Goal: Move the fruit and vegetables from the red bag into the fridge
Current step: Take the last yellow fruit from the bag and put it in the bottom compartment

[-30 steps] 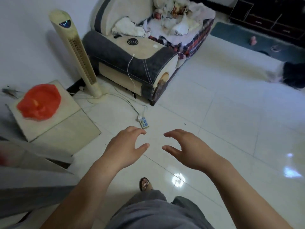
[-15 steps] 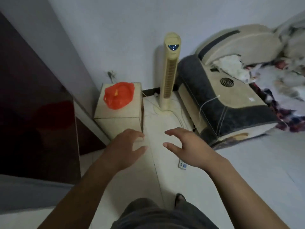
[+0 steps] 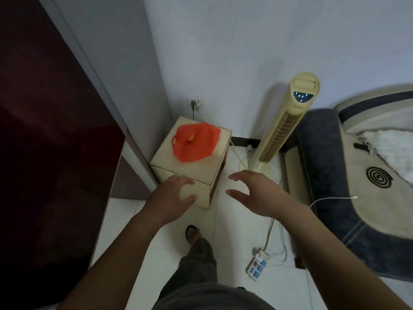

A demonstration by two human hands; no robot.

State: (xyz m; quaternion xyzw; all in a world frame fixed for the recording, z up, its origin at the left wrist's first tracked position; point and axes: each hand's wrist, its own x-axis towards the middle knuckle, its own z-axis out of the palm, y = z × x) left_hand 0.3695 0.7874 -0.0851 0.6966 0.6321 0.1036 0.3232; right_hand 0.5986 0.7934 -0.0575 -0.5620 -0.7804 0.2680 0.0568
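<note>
A red plastic bag [image 3: 194, 142] lies bunched on top of a pale wooden box [image 3: 201, 175] standing in the corner by the wall. Something yellow shows through its opening; the rest of its contents are hidden. The dark red fridge [image 3: 51, 142] fills the left side, its door closed. My left hand [image 3: 172, 199] hovers in front of the box's near face, fingers apart and empty. My right hand [image 3: 254, 193] is held out to the right of the box, also spread and holding nothing. Both hands are short of the bag.
A cream tower fan [image 3: 283, 124] stands right of the box, with cables across the tiled floor to a power strip [image 3: 257, 265]. A grey and beige sofa [image 3: 357, 186] blocks the right side. A wall socket [image 3: 197, 103] sits behind the box. My sandalled foot [image 3: 192, 234] is forward.
The view has swung left and closer to the corner; the box with the red bag now sits straight ahead near my hands, and the fridge has come into view. Both hands stay empty.
</note>
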